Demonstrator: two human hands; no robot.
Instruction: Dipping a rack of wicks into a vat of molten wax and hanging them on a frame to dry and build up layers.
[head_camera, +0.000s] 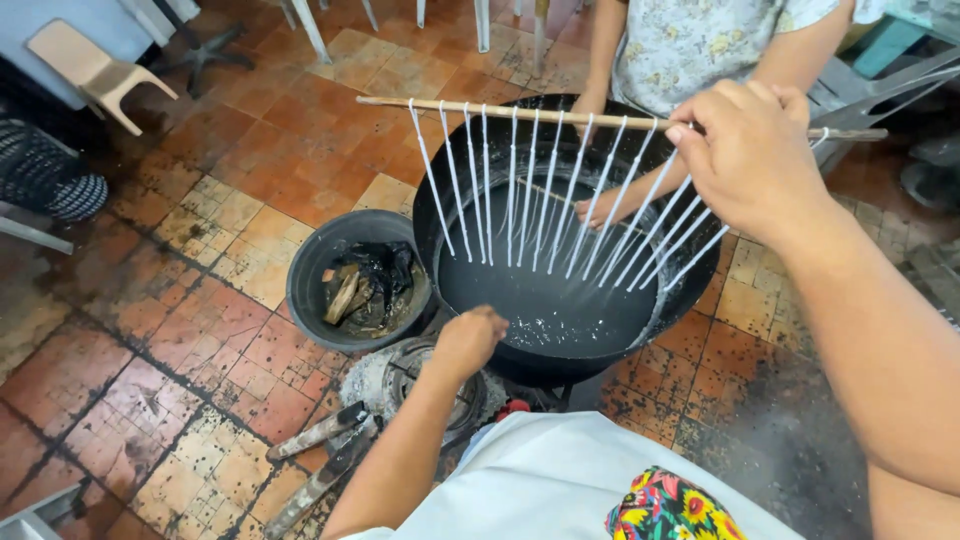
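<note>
Candles (540, 200) on rod (520, 112) hang over black pan (560, 320).

Even daylight over my work, sharp in the middle

Soft light falls from above, so shadows stay faint; the wet tiled floor (200, 300) shines dully and the dark liquid in the black basin (560, 290) glints. My right hand (750, 160) looms large, and the edges bend with wide-lens stretch.

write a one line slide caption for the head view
Right hand holds a stick of hanging white candles over a black pan; left hand at its rim.
</note>
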